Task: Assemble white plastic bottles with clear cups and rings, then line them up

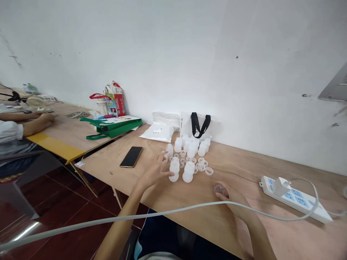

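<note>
Several small white plastic bottles [191, 148] stand grouped on the wooden table [244, 169], with clear rings [209, 170] scattered among them. My left hand [155, 171] reaches in with fingers spread, its tips touching the nearest bottle [174, 169]; it holds nothing. Another bottle [188, 172] stands just right of that one. My right hand [230, 196] rests on the table to the right, fingers curled over a small clear cap-like piece [219, 189].
A black phone [131, 156] lies left of the bottles. White packets [158, 133] and a bag with black handles [200, 124] sit by the wall. A power strip [294, 198] with a white cable [162, 213] lies right. Another person's arm [32, 124] rests on the neighbouring table beside green bags [112, 127].
</note>
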Available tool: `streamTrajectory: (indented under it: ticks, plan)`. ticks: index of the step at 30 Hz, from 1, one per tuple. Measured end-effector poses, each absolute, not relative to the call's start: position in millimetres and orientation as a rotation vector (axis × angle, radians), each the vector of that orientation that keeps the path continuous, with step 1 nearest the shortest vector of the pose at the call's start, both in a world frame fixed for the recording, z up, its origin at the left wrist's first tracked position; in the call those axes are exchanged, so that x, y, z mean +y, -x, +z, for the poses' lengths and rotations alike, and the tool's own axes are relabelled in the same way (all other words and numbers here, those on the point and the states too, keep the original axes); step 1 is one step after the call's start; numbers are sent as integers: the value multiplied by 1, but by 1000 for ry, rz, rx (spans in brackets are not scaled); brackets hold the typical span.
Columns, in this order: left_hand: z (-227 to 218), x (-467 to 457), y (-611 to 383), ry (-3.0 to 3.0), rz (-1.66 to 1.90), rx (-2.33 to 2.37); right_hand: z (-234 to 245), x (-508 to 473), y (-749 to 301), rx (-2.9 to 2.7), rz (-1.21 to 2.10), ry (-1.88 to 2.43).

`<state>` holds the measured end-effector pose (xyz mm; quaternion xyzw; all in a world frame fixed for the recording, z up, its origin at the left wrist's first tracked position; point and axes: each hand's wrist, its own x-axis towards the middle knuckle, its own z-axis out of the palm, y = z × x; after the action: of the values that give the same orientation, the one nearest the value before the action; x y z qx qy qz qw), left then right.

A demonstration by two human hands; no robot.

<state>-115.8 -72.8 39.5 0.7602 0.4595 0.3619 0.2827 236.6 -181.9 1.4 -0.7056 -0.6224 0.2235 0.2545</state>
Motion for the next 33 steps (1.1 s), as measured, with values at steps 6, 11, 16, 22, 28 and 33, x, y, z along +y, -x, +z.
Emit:
streamTrajectory:
  ticks: [6,11,16,22,28,33]
  plan:
    - [78,-118,99,-2048,868,1097,-3,-182,-235,-1609,594,1890]
    - [40,-132,38,-2158,1103,947,-9,-181,-241,-1636,584,1853]
    - [2,-126,13,-2238,1131,977,-11,-179,-243,-1637,622,1843]
    - [-7,-119,12,-2161,1158,1054,-10,-177,-240,-1646,595,1813]
    - [-22,-105,9,-1938,1060,1037,-3,-179,-235,-1698,575,1827]
    - [-17,-105,9,-1982,943,971,-2,-178,-234,-1692,589,1803]
